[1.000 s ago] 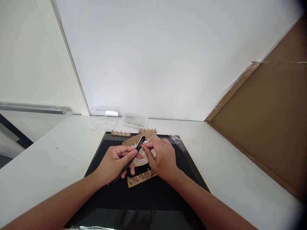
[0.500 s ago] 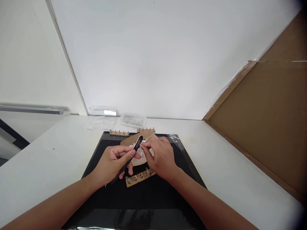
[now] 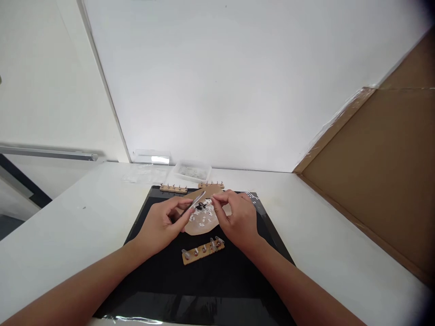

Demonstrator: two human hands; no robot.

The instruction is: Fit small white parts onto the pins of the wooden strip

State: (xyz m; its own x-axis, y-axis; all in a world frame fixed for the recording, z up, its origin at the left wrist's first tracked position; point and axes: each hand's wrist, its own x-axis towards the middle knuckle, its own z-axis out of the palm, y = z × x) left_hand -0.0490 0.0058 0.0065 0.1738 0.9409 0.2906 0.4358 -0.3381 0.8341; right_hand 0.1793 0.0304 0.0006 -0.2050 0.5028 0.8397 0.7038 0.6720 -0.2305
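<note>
The left hand (image 3: 165, 222) grips a slim dark strip (image 3: 196, 200) between thumb and fingers, its free end tilted up and to the right. The right hand (image 3: 239, 219) sits opposite, apart from the strip, with thumb and index fingertips drawn together; whether a small item lies between them cannot be determined. Both hands are positioned over a sheet of brown paper (image 3: 197, 230), which carries scattered white pieces (image 3: 203, 222) and a dark crumpled item (image 3: 200, 206). The paper rests on a black mat (image 3: 152, 285). Nearer the person, a wooden bar (image 3: 200, 256) supports a row of metal fittings, several bearing translucent tabs.
</note>
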